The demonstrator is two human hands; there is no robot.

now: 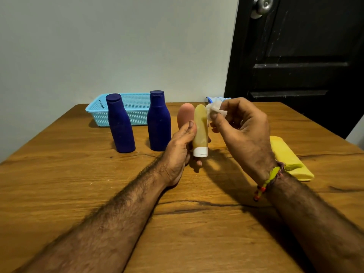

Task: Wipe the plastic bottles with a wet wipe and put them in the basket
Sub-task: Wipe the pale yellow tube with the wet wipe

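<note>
I had the left hand wrapped round the yellow tube, thumb on its near side and fingers curled behind, holding it up off the table with its long axis upright and the white cap pointing down; the right hand pinched a crumpled wet wipe between thumb and fingertips, and the wipe touched the tube's upper right edge; so the tube stood just left of the wiping hand, and I judged the coming stroke would run down its length towards the cap, the left hand turning it to bring up the unwiped side; the basket sat at the far left of the table, nearer the left hand, which I reckoned should carry the tube over; two blue bottles stood upright just in front of the basket, apparently not yet wiped, and a pink tube stood behind the yellow one; a yellow cloth lay beside my right wrist
</note>
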